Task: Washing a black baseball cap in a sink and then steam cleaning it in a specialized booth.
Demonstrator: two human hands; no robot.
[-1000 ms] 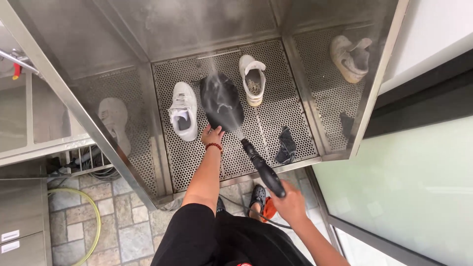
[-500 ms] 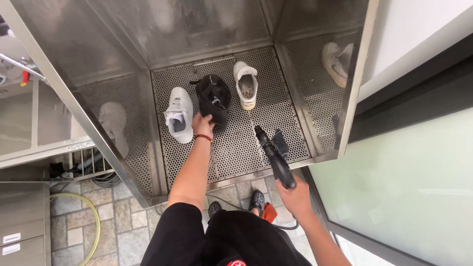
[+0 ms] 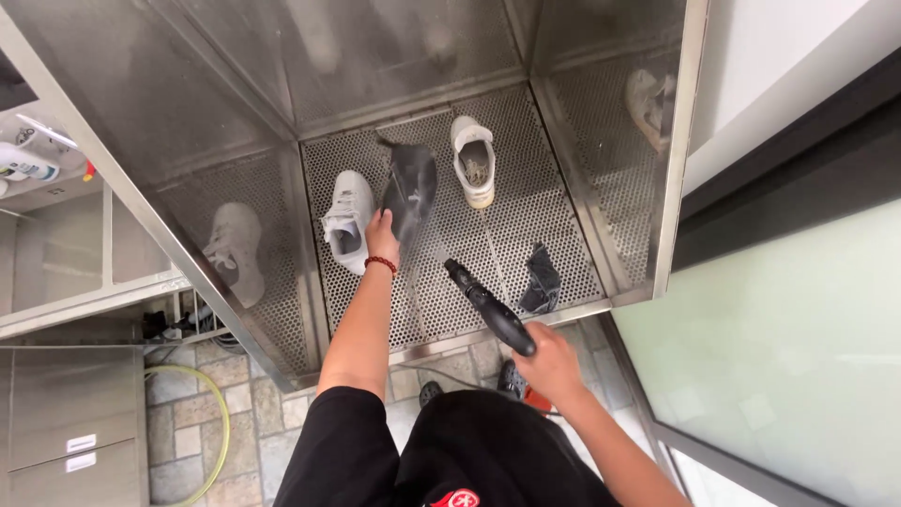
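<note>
Your left hand point(image 3: 380, 228) pinches dark insole point(image 3: 410, 191) by its heel end: thin, floppy, likely light. Right hand point(image 3: 547, 361) wrapped tight on spray gun point(image 3: 488, 305) grip.

Worn on the head, looking steeply down over a black-shirted chest into a steel wash cabinet point(image 3: 235, 122). Near enough to fill the picture with the perforated floor point(image 3: 526, 225), both forearms in full. Left hand point(image 3: 382, 230) just left of centre, right hand point(image 3: 551, 361) lower and to its right. Single view only.
</note>
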